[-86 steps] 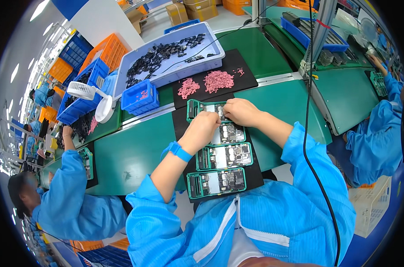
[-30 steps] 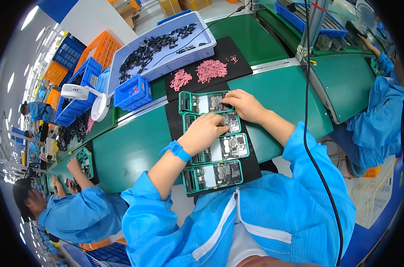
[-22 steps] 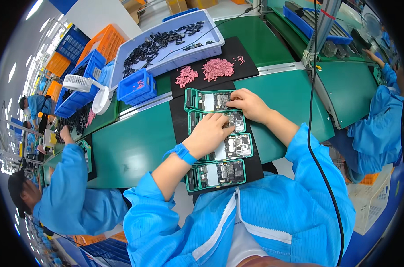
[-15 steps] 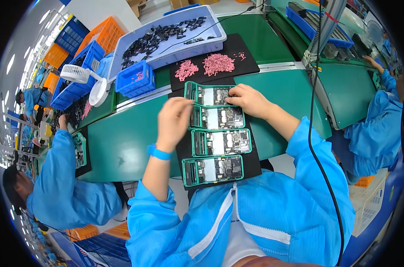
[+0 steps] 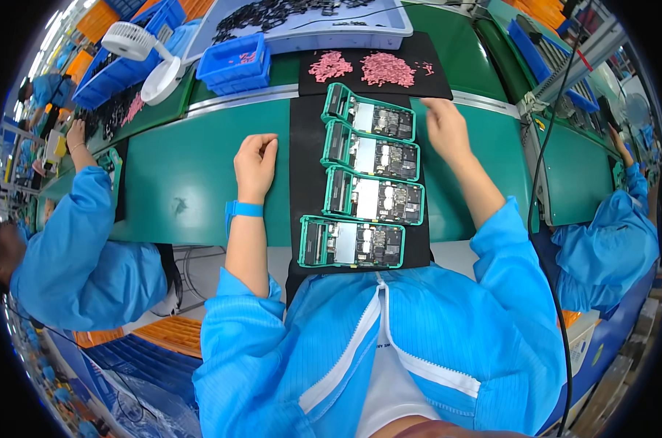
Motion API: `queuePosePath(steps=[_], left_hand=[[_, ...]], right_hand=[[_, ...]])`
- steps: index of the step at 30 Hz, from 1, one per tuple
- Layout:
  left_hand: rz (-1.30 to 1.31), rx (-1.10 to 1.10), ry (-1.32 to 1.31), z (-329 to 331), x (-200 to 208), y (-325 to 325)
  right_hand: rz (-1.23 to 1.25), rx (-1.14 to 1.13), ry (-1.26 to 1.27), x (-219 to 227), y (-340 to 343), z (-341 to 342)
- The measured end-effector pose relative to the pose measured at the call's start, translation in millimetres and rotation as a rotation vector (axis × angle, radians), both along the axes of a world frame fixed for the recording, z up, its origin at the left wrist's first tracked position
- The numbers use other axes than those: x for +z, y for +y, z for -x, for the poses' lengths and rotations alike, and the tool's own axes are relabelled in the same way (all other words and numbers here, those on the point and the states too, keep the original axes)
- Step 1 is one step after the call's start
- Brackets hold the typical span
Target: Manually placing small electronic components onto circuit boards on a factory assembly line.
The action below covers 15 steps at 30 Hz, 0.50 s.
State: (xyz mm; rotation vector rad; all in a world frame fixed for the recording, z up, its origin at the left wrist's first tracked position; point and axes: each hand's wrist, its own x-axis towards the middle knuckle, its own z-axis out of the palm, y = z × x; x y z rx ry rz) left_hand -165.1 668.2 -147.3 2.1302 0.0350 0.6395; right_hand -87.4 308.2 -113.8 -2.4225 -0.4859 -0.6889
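Observation:
Several opened handheld devices with bare circuit boards lie in green frames in a column on a black mat. The nearest device (image 5: 353,243) sits slightly left of the others, and the farthest device (image 5: 393,123) lies below the pink pieces. My left hand (image 5: 255,166) is over the green tabletop, left of the mat and apart from the devices. Its fingers are curled in and the thumb is pressed against them; anything inside is hidden. Just right of the farthest device, my right hand (image 5: 446,130) hovers with its fingers partly stretched toward the left, with nothing visible in them.
Small pink pieces (image 5: 387,69) lie in piles on a black pad (image 5: 433,87). Behind it stand a small blue bin (image 5: 234,69) and a large pale tub (image 5: 353,36) of black parts. A white fan (image 5: 159,80) is at left. A black cable (image 5: 543,255) hangs at right. Co-workers sit on both sides.
Both hands have left the farthest device: my left hand moved left onto the tabletop, my right hand moved right. The view has shifted, and the devices' frames sit differently against one another.

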Motion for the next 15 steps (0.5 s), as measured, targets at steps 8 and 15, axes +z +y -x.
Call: queuePosePath(steps=[8,15], left_hand=[[0.006,0.007,-0.009,-2,-1,2],[0.036,0.005,0.006,0,4,0]], right_hand=[[-0.135,-0.062,0.648,-6,11,-23],[-0.325,-0.079,0.817,3,12,-20]])
